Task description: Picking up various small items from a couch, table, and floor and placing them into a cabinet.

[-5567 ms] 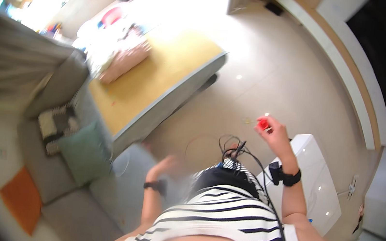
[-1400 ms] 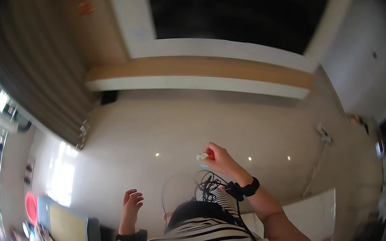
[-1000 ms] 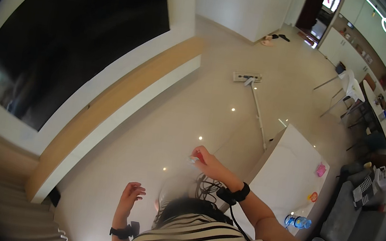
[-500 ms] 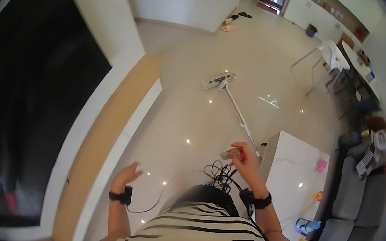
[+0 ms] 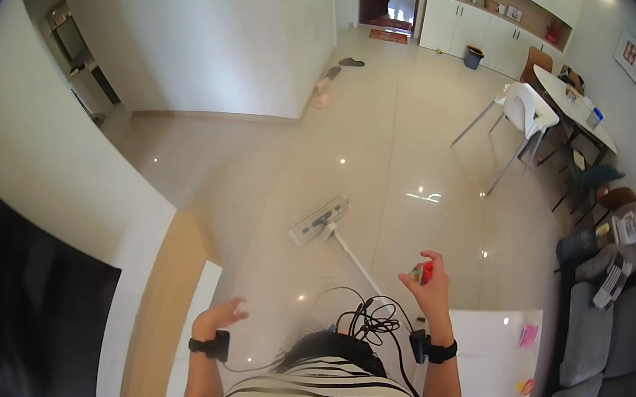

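My right hand (image 5: 430,289) is raised ahead of me, its thumb and fingers closed around a small red and green object (image 5: 422,273). What kind of object it is does not show. On the other side, my left hand (image 5: 220,316) hangs free with its fingers apart, holding nothing. Each wrist wears a black strap with a small box. A flat mop (image 5: 321,220) lies on the tiled floor in front of me, its white pole running back toward the coffee table, partly hidden by tangled black cables (image 5: 374,318) near my body.
A white marble-look coffee table (image 5: 473,363) stands close on the right, with a grey sofa (image 5: 586,338) beyond it. On the left are a wood-topped cabinet (image 5: 170,283) and a large black screen (image 5: 26,281). Farther off stand a white high chair (image 5: 520,106) and dining table (image 5: 571,103).
The view has tilted up and shifted, so the mop and coffee table sit lower in the picture. My right hand has turned, still holding the small object. My left hand stays free.
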Action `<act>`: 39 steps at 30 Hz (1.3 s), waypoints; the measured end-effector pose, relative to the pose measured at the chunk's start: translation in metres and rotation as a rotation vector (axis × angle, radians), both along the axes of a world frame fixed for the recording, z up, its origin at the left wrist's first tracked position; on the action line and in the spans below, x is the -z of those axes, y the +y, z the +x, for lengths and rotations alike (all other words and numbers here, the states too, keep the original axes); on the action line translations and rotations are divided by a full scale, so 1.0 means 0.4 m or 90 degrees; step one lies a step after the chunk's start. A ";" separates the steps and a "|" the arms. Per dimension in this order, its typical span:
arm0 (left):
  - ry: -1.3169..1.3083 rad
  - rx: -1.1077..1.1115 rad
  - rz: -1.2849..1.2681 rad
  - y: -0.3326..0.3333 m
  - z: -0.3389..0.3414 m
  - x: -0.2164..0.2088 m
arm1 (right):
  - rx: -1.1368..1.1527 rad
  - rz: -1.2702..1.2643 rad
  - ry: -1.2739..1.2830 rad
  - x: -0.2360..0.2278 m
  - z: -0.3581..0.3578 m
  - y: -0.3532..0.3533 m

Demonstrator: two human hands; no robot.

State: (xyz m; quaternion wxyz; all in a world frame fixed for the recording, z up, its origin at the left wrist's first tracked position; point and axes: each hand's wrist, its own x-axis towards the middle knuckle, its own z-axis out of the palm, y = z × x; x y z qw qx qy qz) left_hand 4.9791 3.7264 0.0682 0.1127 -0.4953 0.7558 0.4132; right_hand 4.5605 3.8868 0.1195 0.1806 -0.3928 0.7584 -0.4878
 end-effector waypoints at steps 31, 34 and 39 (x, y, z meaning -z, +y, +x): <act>0.326 -0.314 -0.235 -1.763 -1.370 0.479 | -0.053 0.138 -0.148 0.103 -1.557 -1.737; 0.301 -0.462 0.083 -1.648 -1.099 0.847 | -0.058 0.113 -0.144 0.033 -1.746 -1.869; -0.075 -0.620 0.307 -1.754 -1.421 0.669 | 0.070 0.039 -0.159 0.062 -2.003 -1.983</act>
